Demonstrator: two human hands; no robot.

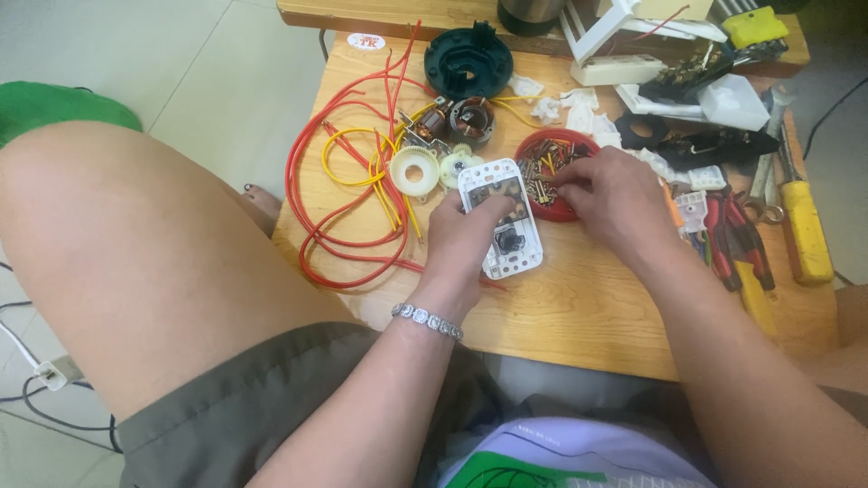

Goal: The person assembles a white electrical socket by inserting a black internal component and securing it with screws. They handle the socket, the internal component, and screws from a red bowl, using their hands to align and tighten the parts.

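The left hand (466,237) gripped the white switch housing (503,217) mid-tabletop (588,307); the right hand (608,188), at three o'clock, pinched among screws in the red lid (541,149). A fumbled screw could roll off the edge.

Two hands are at work: one left hand (466,237) and one right hand (615,194). There is one white switch plate (503,217), one red dish (556,163) of small screws too many to count, one white gear (414,171), one round black cover (468,61), one motor coil (472,120), one yellow-handled screwdriver (805,230), one pair of red-handled pliers (737,237) and one wooden table (579,307).
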